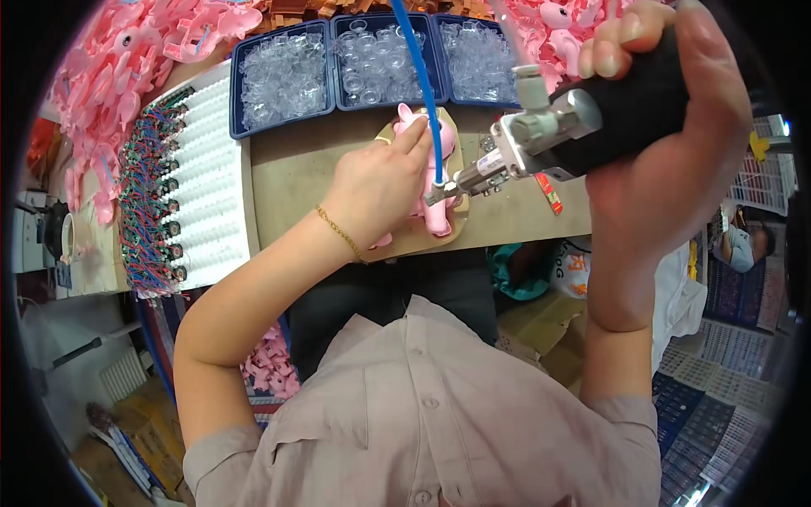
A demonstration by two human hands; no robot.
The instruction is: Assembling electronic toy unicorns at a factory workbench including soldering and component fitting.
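Observation:
My right hand (650, 194) is wrapped around the thick black body of a power screwdriver (638, 110), held at the right and tilted. Its metal nose reaches left to a pink plastic toy animal (438, 221); whether the tip touches it I cannot tell. A blue tube (420, 63) runs down from above into that nose. On the toy's upper part, my left hand (372, 182) presses with its fingers together, holding it against a tan board-like holder (460, 221). The hand and the tool cover much of the toy.
Three blue bins (331, 80) of clear plastic parts line the table's far side. Pink toy shells (127, 76) are heaped at the far left and far right. A white ridged tray (207, 177) with wired parts (152, 198) stands left. A red packet (548, 194) lies right.

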